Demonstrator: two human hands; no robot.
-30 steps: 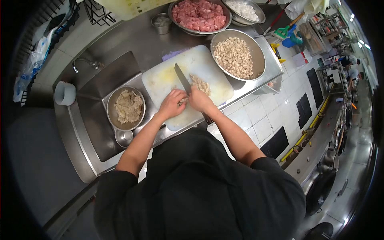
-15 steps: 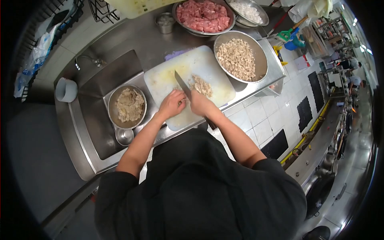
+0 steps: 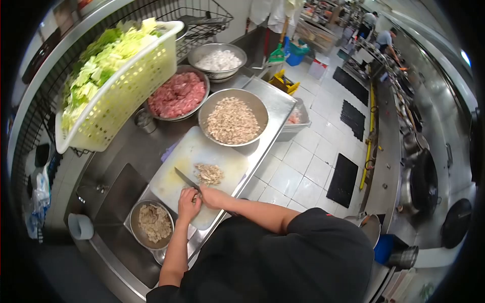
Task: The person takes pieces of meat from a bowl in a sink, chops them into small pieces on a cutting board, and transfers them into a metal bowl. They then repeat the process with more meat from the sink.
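Note:
My right hand [image 3: 213, 197] is wrapped round the handle of a knife [image 3: 186, 177], whose blade lies low over a white cutting board [image 3: 230, 164]. My left hand [image 3: 189, 203] is beside the blade with its fingers curled; something small and pale is under them, too hidden to name. A small pile of chopped light-brown pieces [image 3: 209, 174] sits on the board just beyond the knife. Left of the board, a metal bowl [image 3: 135, 222] holds a lumpy beige food [image 3: 154, 222]. At the board's far edge stands a larger bowl [image 3: 203, 113] of chopped pieces [image 3: 233, 121].
Behind are bowls of raw meat [image 3: 178, 95] and white food [image 3: 219, 60], plus a small metal cup [image 3: 145, 121]. A basket of cut leaves [image 3: 126, 81] hangs over the back left. The sink [image 3: 113, 212] is at left. Two people [image 3: 386, 39] stand far off.
The view has turned and lifted, bringing the leaf basket and more of the kitchen into sight. Both hands are still at the board, the knife still in my right hand.

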